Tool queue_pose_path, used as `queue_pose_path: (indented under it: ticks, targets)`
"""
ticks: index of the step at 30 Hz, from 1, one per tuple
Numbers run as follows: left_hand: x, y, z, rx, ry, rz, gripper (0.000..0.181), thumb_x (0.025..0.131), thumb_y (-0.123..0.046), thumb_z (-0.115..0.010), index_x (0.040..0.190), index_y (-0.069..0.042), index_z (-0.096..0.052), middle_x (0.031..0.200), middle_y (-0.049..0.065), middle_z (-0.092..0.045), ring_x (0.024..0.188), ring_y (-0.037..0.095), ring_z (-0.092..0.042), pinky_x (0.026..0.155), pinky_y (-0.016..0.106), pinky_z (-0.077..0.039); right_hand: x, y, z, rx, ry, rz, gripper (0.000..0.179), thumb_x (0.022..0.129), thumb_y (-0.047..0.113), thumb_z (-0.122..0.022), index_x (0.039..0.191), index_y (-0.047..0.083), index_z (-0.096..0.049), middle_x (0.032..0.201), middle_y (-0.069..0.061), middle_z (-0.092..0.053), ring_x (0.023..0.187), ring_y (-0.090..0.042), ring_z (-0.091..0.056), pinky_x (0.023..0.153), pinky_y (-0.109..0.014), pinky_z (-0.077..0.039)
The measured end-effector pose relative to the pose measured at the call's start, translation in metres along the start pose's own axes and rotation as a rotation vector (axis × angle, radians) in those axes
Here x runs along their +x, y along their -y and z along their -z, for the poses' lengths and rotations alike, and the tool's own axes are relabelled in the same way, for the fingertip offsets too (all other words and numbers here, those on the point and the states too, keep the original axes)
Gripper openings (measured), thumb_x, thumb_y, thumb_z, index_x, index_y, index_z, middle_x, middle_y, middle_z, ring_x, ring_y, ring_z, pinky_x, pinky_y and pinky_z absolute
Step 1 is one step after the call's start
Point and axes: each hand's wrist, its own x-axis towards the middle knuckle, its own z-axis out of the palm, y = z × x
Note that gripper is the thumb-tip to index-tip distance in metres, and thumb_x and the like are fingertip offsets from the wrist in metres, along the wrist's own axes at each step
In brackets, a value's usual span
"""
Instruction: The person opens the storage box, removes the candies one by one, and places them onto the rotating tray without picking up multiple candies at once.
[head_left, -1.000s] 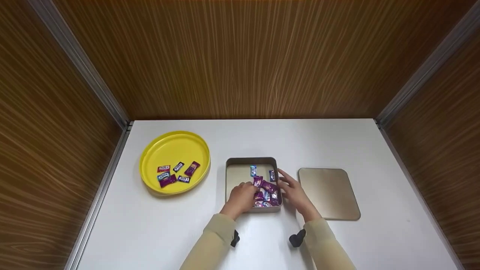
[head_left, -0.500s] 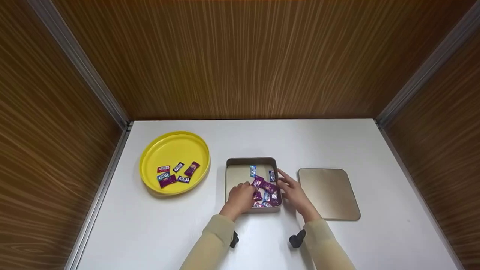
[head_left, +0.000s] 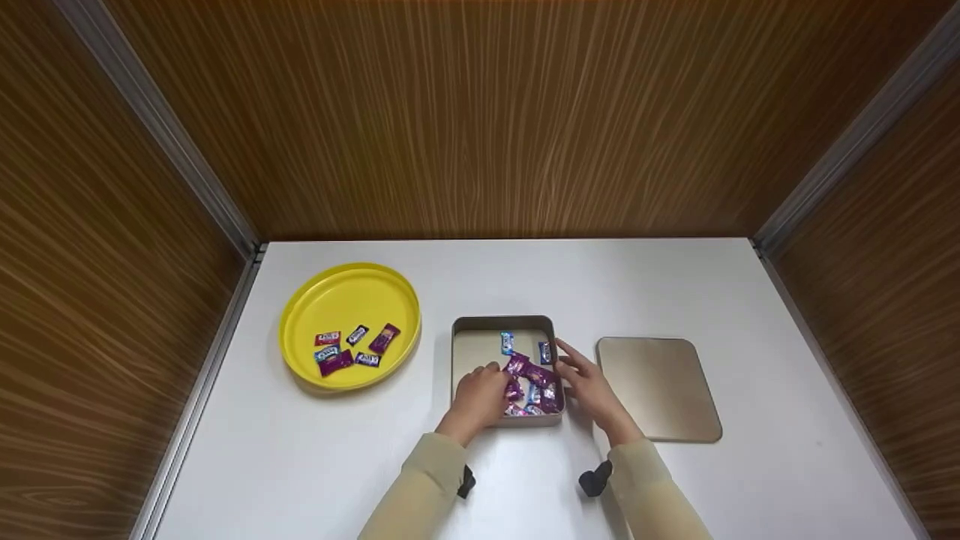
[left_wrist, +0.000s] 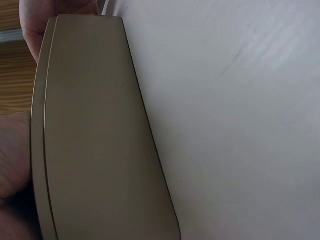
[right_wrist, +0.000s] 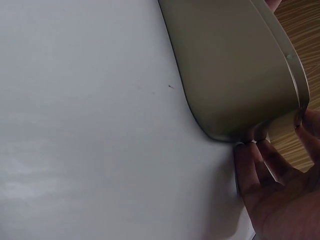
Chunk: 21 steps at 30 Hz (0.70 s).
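Observation:
A square metal tin (head_left: 469, 345) without its lid stands in the middle of the white table, with small wrapped candies inside. Purple candies (head_left: 540, 375) gather toward its right front, a light blue candy (head_left: 507, 343) lies farther back, and a dark blue candy (head_left: 545, 352) lies by the right wall. My left hand (head_left: 480, 397) reaches over the front left into the tin; its fingertips are hidden among the candies. My right hand (head_left: 594, 391) touches the tin's outer right side with extended fingers, as the right wrist view shows against the tin wall (right_wrist: 235, 70).
A round yellow tray (head_left: 352, 296) with several wrapped candies (head_left: 336, 363) stands at the left. The tin's flat lid (head_left: 660, 390) lies right of the tin, close to my right hand. Wood-patterned panels (head_left: 480, 120) enclose the table's back and sides.
Some purple candies by my left fingers have shifted slightly inside the tin. My left hand has moved a little toward the left; my right hand has stayed against the tin's side.

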Motion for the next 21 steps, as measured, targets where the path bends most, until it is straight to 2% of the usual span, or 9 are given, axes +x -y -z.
queue_pose_path:
  ticks: [6, 13, 17, 21]
  targets:
    - [-0.002, 0.003, 0.006, -0.037, -0.006, 0.002, 0.017, 0.079, -0.021, -0.078, 0.087, -0.008, -0.071, 0.086, 0.006, -0.060, 0.075, 0.022, -0.060, 0.069, 0.037, -0.053, 0.001, 0.001, -0.002, -0.012, -0.026, -0.003, 0.050, 0.104, 0.017, -0.048, 0.152, 0.016, -0.036, 0.144, -0.027, -0.042, 0.127, -0.044, -0.048, 0.096, -0.051, -0.047]
    - [-0.005, 0.004, 0.015, -0.128, 0.005, 0.017, 0.025, 0.080, -0.030, -0.080, 0.086, -0.007, -0.070, 0.080, 0.002, -0.059, 0.074, 0.019, -0.058, 0.070, 0.035, -0.052, 0.001, 0.000, -0.001, -0.012, -0.028, -0.005, 0.051, 0.104, 0.017, -0.049, 0.153, 0.015, -0.036, 0.144, -0.029, -0.042, 0.127, -0.045, -0.047, 0.096, -0.052, -0.046]
    - [-0.007, 0.006, 0.023, -0.143, -0.035, 0.013, 0.019, 0.079, -0.023, -0.078, 0.082, -0.007, -0.070, 0.076, 0.001, -0.057, 0.071, 0.018, -0.056, 0.067, 0.036, -0.051, 0.002, 0.000, -0.001, -0.012, -0.024, -0.007, 0.051, 0.103, 0.017, -0.049, 0.153, 0.016, -0.036, 0.144, -0.028, -0.041, 0.128, -0.045, -0.046, 0.097, -0.052, -0.046]
    - [-0.010, 0.010, 0.034, -0.170, -0.101, 0.009, 0.012, 0.078, -0.014, -0.074, 0.086, -0.005, -0.071, 0.079, 0.003, -0.060, 0.073, 0.020, -0.058, 0.069, 0.036, -0.052, 0.001, 0.001, -0.001, -0.013, -0.021, -0.002, 0.051, 0.104, 0.018, -0.049, 0.153, 0.016, -0.036, 0.145, -0.029, -0.040, 0.128, -0.045, -0.046, 0.097, -0.052, -0.045]
